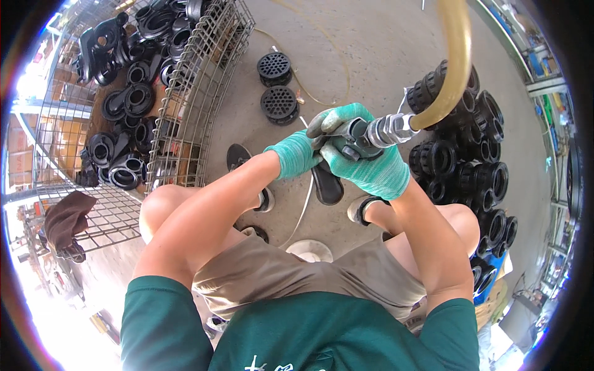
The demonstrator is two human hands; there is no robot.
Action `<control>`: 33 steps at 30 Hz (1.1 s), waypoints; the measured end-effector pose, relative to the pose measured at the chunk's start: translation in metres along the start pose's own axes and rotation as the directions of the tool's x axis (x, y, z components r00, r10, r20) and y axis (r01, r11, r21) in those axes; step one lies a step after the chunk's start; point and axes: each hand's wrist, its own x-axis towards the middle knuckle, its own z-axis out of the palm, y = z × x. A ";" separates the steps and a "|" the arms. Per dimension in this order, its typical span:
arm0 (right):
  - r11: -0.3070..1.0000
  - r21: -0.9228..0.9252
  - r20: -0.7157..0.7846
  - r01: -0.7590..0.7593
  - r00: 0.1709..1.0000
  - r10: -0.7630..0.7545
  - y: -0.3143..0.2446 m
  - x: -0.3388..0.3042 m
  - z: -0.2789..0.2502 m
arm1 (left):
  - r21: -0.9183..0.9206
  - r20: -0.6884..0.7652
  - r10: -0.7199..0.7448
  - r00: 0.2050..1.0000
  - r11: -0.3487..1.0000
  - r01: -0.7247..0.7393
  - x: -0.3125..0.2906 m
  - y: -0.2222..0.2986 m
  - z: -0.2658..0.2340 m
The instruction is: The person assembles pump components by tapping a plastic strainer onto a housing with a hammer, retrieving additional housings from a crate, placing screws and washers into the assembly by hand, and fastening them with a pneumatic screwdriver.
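I sit over a bare grey concrete floor (371,43). Two round black perforated plastic discs (276,86) lie on it ahead of me, just beside a wire mesh cage (204,93) standing at my left. A heap of black plastic pipe fittings (464,154) is piled at my right. A thin yellowish cord (322,62) trails across the floor beyond the discs.

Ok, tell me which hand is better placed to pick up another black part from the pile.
Probably the left hand: it only steadies the tool's front, while the right hand grips the grey air tool.
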 end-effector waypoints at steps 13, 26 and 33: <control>0.984 -0.174 -0.114 -0.042 0.993 0.022 -0.009 -0.001 -0.007 | 0.679 -0.074 -0.194 0.978 0.708 0.192 0.003 0.081 0.016; 0.981 -0.195 -0.158 0.017 0.986 -0.049 -0.007 0.005 -0.027 | 0.723 -0.045 -0.247 0.968 0.661 0.202 -0.002 0.103 0.020; 0.998 -0.061 -0.214 -0.005 0.977 -0.008 -0.012 0.003 -0.028 | 0.868 0.032 -0.235 0.972 0.488 0.089 -0.003 0.124 0.027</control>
